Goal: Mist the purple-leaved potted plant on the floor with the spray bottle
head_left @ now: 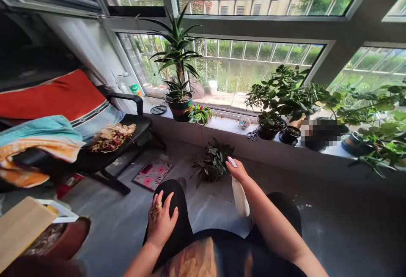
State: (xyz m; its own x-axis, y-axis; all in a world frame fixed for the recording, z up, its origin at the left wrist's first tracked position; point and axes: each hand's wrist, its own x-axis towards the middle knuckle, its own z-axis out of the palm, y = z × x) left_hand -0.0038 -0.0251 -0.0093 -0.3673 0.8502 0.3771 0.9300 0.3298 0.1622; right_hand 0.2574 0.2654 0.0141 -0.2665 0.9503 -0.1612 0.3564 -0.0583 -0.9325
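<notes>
On the head view, my remote feed shows a dark-leaved plant [217, 160] on the floor. Just right of this plant and nearer the camera, I have the right hand [238, 170] clamped around a white object [241, 203], its rounded end hanging below the fist; I can't tell what it is. My left hand [161, 220], fingers apart, rests on the left knee [180, 209], left of the plant and nearer the camera. Farther left of the plant, dried flowers [114, 137] lie on a black chair [142, 124]; scissors [252, 135] sit on the windowsill [222, 122] behind it.
</notes>
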